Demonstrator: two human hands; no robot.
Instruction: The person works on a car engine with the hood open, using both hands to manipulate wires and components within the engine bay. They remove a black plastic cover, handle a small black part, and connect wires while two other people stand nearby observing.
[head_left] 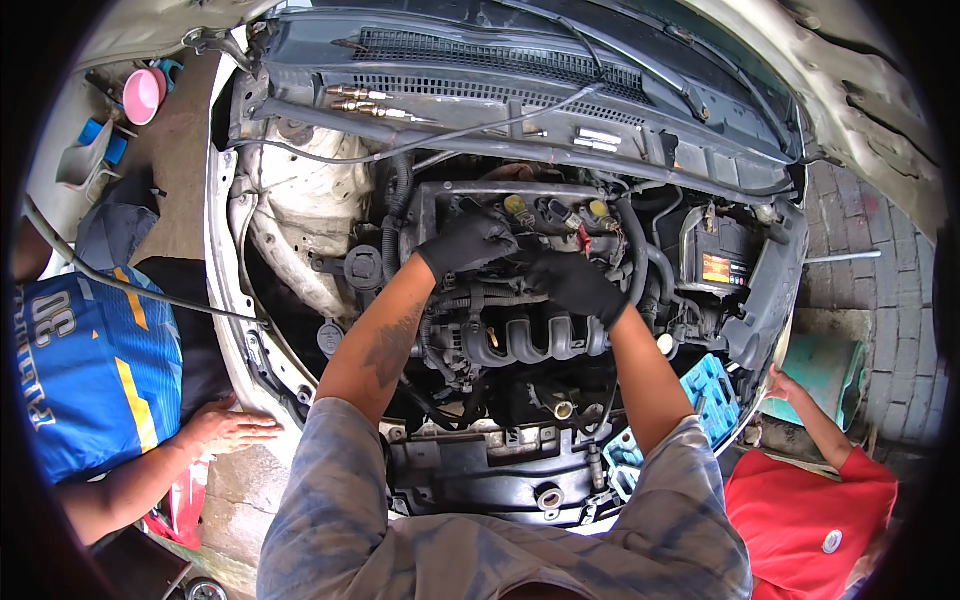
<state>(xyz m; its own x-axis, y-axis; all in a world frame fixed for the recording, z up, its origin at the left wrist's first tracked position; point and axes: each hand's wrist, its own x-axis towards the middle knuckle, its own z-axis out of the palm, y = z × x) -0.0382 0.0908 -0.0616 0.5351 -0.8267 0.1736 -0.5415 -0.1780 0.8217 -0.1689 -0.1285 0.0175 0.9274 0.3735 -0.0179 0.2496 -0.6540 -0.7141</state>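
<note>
Both my hands wear black gloves and are over the engine top. My left hand [468, 244] is closed, its fingers pinched together near the left end of the ignition coil row; whatever it grips is too dark to make out. Close beside it, my right hand [580, 284] has its fingers curled toward the left, above the intake manifold [530, 338]; I cannot make out anything in them. Just beyond the hands are an ignition coil with a yellowish top [517, 207], a similar one [600, 210] farther right, and a red piece [584, 238] below that.
Several spark plugs [372, 108] and silver sockets [597, 139] lie on the cowl ledge. A battery [718, 258] sits at right; a blue tool case [710, 395] rests at the front right. People in a blue jersey [100, 370] and red shirt [810, 520] each touch the car's edge.
</note>
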